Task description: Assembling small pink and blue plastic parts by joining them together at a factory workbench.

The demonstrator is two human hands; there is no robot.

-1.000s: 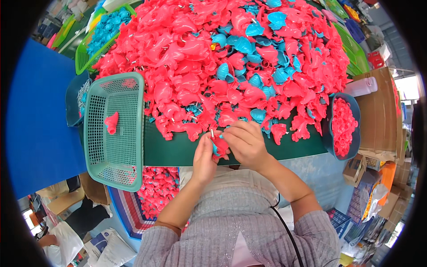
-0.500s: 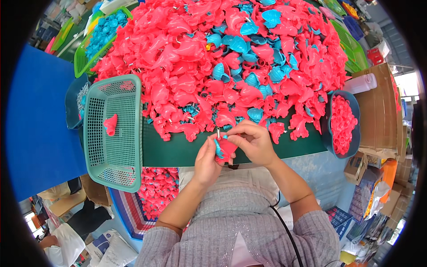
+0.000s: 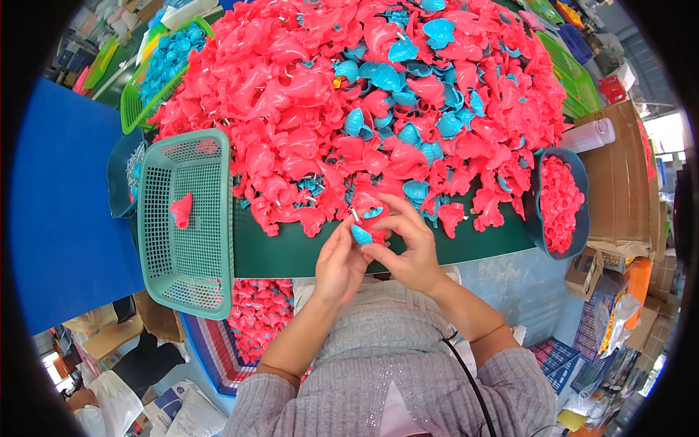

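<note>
Between my two hands, just over the table's near edge, is a small pink and blue plastic toy part (image 3: 362, 235) with a thin metal pin sticking up at its left. My left hand (image 3: 340, 266) grips it from the left and below, fingers closed round it. From the right, my right hand (image 3: 412, 251) holds it with thumb and bent fingers. Part of the piece is hidden behind the fingers. Right beyond the hands rises a big heap of glossy pink plastic parts (image 3: 291, 87), with blue shell-shaped pieces (image 3: 386, 76) mixed in.
Left of the heap stands a green mesh basket (image 3: 227, 218) holding one pink part (image 3: 181, 210). A dark blue tub (image 3: 539, 218) of pink ring-like pieces sits at the right, near a cardboard box (image 3: 619, 182). Blue pieces fill a green basket (image 3: 131, 109) at far left.
The part has turned in my hands, showing more blue at its lower left. My right fingers have spread a little and shifted down its right side.
</note>
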